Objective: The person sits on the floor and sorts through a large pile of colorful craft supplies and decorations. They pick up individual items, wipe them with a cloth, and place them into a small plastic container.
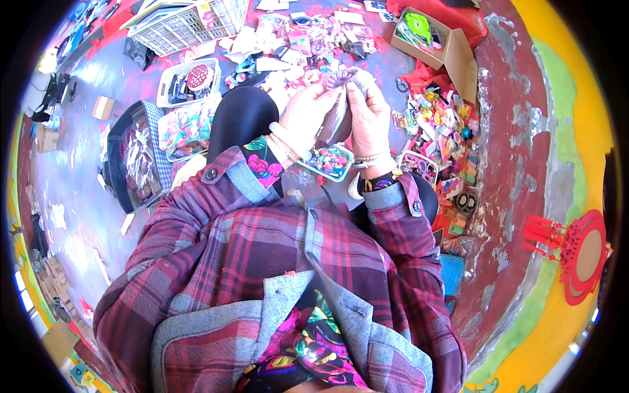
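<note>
A greyish-lilac piece of soft material (340,79), gathered at its top, is held up between my two hands in front of my knees. My left hand (306,116) pinches its left side, fingers closed. On the other side, the thumb and fingers of my right hand (371,116) close on it too. Its lower part hangs down between my wrists; its exact kind cannot be made out. Below it stands a small pale green basket (325,175) of colourful little pieces, partly covered by my left wrist.
Loose packets and trinkets (327,36) cover the floor ahead. An open cardboard box (419,54) lies far right, above a heap of small ornaments (442,121). At left are a white basket (213,84), a bag of colourful pieces (187,128) and a dark checked bin (156,124).
</note>
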Demonstrator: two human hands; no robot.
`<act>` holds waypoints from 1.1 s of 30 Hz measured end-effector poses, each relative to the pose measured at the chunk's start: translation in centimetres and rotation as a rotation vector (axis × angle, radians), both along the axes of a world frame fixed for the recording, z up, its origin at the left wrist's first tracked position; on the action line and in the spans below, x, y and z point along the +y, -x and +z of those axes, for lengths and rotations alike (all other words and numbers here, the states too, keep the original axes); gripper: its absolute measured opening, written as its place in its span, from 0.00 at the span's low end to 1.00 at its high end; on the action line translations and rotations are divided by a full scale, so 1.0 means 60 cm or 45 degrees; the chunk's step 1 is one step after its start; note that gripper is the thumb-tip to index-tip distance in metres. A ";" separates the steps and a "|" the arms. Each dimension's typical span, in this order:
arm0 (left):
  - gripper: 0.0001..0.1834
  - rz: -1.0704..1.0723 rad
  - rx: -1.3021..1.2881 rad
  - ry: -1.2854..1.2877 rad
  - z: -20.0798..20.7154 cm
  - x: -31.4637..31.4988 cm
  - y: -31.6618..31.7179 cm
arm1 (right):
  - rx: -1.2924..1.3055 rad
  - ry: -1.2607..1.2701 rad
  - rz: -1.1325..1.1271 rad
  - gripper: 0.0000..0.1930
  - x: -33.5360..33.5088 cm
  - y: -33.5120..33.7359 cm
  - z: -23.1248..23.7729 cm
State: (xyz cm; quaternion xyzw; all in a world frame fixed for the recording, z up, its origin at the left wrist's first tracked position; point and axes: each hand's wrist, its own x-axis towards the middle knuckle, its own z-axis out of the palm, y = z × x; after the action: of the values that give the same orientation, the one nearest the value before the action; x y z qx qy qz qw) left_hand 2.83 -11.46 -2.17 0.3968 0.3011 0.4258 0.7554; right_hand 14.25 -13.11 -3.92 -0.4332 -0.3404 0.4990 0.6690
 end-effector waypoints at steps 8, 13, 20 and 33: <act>0.15 0.128 0.037 -0.301 -0.001 -0.027 -0.028 | 0.115 0.004 -0.076 0.18 -0.002 0.018 0.015; 0.14 0.242 0.351 -0.339 -0.005 -0.011 -0.004 | -0.516 0.224 -0.120 0.16 -0.014 0.001 0.041; 0.14 -0.134 0.550 -0.519 0.004 -0.003 0.018 | -1.419 -0.270 -0.282 0.10 -0.055 -0.043 0.105; 0.12 -0.174 0.963 -0.639 0.040 -0.004 0.086 | -0.524 0.231 -0.888 0.06 -0.245 -0.332 0.034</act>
State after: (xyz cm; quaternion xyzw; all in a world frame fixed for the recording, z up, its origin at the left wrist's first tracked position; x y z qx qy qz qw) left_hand -2.34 -11.69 0.22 0.7140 0.4165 0.2601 0.4991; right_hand 34.19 -27.80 -1.89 -0.6706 -0.2544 0.1733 0.6749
